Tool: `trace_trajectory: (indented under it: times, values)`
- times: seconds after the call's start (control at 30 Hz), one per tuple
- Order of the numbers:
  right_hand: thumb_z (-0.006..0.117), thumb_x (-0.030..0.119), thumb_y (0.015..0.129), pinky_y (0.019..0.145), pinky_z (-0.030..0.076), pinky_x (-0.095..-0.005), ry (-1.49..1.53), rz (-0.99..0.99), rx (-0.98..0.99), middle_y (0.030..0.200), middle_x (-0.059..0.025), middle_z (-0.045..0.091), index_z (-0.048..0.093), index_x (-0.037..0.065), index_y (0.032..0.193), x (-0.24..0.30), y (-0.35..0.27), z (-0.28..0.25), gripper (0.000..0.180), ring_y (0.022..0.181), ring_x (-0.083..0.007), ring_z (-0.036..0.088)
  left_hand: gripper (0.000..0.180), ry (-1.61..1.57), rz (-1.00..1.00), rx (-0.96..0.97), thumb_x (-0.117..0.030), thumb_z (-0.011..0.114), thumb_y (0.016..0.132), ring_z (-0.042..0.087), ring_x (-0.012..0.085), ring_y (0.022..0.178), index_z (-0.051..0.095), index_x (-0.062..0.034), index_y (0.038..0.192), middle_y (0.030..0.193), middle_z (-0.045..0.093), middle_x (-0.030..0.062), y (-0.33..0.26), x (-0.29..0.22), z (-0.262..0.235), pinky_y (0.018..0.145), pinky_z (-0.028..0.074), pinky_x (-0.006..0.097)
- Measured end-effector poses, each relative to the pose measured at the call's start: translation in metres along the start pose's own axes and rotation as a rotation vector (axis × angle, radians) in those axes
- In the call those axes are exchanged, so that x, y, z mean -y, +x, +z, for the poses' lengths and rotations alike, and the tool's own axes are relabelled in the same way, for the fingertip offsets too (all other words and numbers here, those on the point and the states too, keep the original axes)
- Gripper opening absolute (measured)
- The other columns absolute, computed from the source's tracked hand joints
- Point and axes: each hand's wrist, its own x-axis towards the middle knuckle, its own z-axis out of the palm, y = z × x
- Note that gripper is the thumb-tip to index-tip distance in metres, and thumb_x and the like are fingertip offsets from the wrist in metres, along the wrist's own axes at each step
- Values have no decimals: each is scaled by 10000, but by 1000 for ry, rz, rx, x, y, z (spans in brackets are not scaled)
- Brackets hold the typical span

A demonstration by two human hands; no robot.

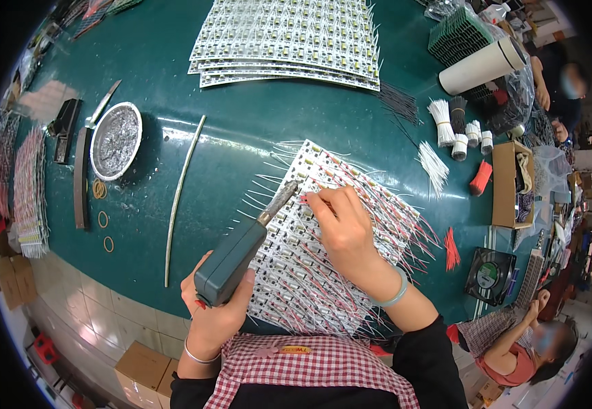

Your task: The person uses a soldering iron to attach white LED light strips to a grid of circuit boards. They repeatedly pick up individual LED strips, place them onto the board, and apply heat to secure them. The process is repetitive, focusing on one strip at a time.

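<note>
Two hands: both over the wired LED board panel (323, 266) at the near table edge.
Left hand (215, 308): fingers wrapped tight on the soldering gun (238, 255), tip at the panel's far corner.
Right hand (340, 225): fingertips pinched on a thin red wire (304, 200) beside that tip.
Surface: dark green table (241, 129), glossy, with solder dish (115, 140), rubber bands (103, 219), stacked LED panels (289, 41).
Room: crowded workshop, cardboard boxes (149, 371) below, seated co-worker (527, 344) at right.
Hard to make out: solder joint itself, too small; rim clutter blurred.
</note>
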Motion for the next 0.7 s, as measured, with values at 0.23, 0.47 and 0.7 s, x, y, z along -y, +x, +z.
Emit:
trace_trajectory:
  times: [0.23,0.47,0.7]
  values:
    - [663,-44,704,597,474,-326,-17,8,3,924,-106,572,647,-52,1000,4,1,1,297,798,-240,553,141,-73,-36,13,56,691,761,569,78,628,668,54,901,784,620,53,-1,0,2,541,434,231]
    - [665,-30,738,587,466,-320,-42,27,1,921,-98,570,649,-43,991,4,0,2,253,807,-234,551,139,-51,-35,34,49,696,759,565,77,632,662,49,894,784,621,50,1,1,2,552,437,233]
    - [657,-18,748,603,467,-325,-55,30,20,915,-100,563,649,-48,997,6,1,2,251,818,-239,553,113,-63,-65,23,34,701,756,549,91,608,654,38,860,747,600,53,-2,6,3,545,429,251]
